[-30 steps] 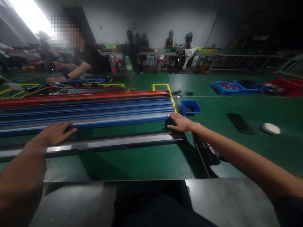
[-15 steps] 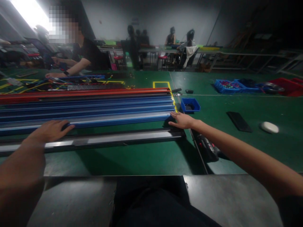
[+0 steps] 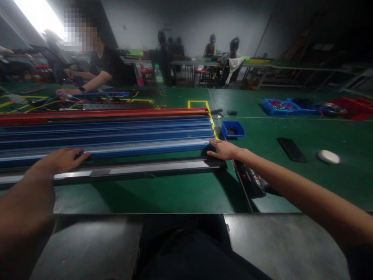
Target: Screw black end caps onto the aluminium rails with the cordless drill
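Observation:
Several long blue rails (image 3: 151,147) lie side by side across the green table. On the nearest of them rests my left hand (image 3: 60,159), its fingers stretched and its thumb spread away. Over the right end of the same rail lies my right hand (image 3: 222,149), fingers straight and thumb apart; the undersides of both hands are hidden. Closer to me, a black rail with a silver strip (image 3: 140,168) runs parallel, passing beneath my left wrist. Behind the blue ones are red-orange rails (image 3: 131,113).
Right of the rails sits a small blue bin (image 3: 233,129). A black power tool (image 3: 253,181) lies by my right forearm. Farther right are a dark flat slab (image 3: 291,149), a white rounded object (image 3: 328,156) and blue baskets (image 3: 278,107). A co-worker (image 3: 105,66) sits across the table among wires.
Both hands stay in place on the blue rail. The view has shifted very slightly; nothing on the table has visibly been moved.

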A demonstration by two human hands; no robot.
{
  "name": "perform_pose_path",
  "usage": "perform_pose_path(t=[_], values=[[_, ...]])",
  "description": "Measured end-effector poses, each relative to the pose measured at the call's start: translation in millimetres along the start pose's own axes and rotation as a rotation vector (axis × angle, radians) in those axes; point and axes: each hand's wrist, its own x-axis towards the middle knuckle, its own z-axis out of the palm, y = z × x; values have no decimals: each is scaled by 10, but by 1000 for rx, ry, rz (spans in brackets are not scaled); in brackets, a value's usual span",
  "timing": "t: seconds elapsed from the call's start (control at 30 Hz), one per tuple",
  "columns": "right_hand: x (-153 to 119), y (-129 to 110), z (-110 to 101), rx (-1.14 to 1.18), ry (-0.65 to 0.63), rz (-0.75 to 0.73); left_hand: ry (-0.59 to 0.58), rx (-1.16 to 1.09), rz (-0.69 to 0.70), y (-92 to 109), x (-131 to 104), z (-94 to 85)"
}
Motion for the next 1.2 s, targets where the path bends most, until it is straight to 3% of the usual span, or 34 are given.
perform_pose_path(t=[0.33, 0.77, 1.2], values=[[-91, -29, -7, 22, -52, 3, -73, 10, -68, 36, -41, -81], [-197, -66, 49, 55, -14, -26, -110, 66, -58, 132, -29, -102], [-346, -193, 192, 56, 114, 22, -65, -2, -136, 153, -49, -1]])
